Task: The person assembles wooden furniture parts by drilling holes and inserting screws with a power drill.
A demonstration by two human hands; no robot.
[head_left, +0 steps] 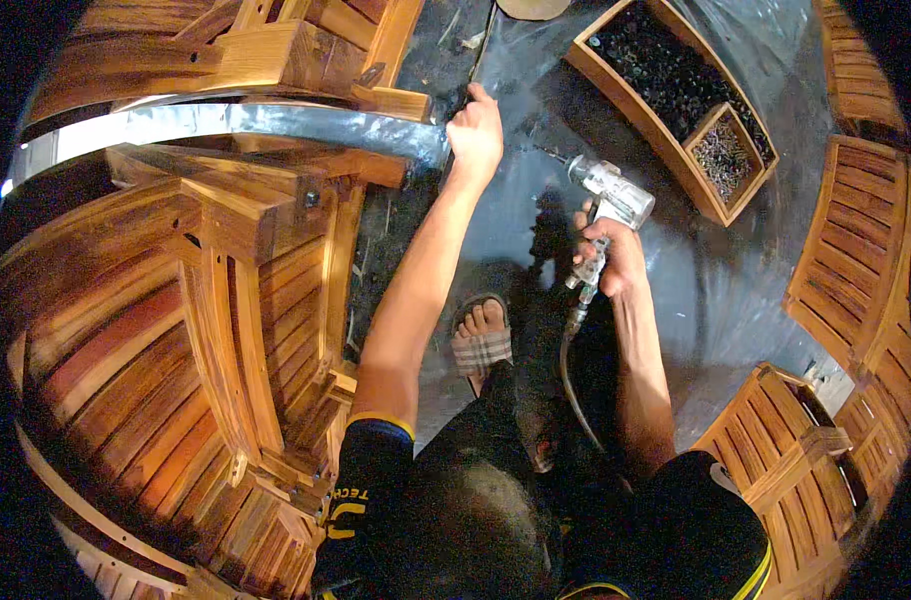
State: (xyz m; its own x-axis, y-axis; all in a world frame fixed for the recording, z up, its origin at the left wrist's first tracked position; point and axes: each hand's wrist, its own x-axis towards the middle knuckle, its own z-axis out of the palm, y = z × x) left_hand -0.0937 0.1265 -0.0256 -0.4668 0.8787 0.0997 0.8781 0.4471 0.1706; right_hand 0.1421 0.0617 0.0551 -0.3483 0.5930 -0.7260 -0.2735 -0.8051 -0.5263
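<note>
My right hand (616,250) is wrapped around the grip of a silver air drill (614,195), its bit pointing left and away from me. A hose (566,365) runs from the bottom of the grip back toward my body. My left hand (475,135) is closed, fingers curled in, beside the end of a shiny metal-like strip (276,122) and the slatted wooden furniture (266,205). Whatever its fingers hold, if anything, is hidden. Right of the drill lies a wooden box (626,130) of small dark fasteners, with a smaller compartment of lighter screws (724,158).
Slatted wooden pieces fill the left side, close along my left arm. More slatted wooden panels (851,240) line the right edge, with another slatted piece (776,430) at lower right. My sandalled foot (484,335) stands on the dark, scuffed floor (536,270). A round tan object (534,8) shows at the top.
</note>
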